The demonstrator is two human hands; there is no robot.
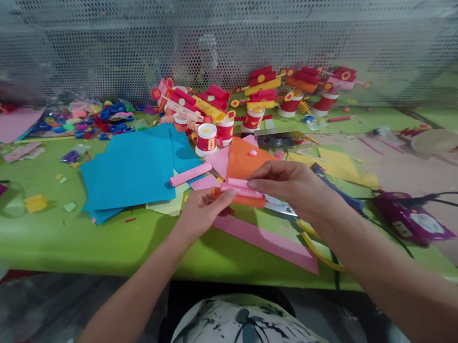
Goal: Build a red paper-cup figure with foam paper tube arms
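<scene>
Between my two hands are orange and pink paper rolls, lying side by side above the table. My left hand is closed on their left end, with the thumb on top. At the other end, my right hand pinches the pink paper between thumb and fingertips. Just beneath lie scissors with yellow handles, partly hidden by my right hand, and a long pink paper strip. Another pink paper roll rests beyond my left hand, beside an orange paper sheet.
Blue paper sheets are stacked left of centre. Several red-and-yellow paper models on cups stand along the back, before a perforated metal panel. To the right is a purple device with a black cord. Yellow paper lies nearby.
</scene>
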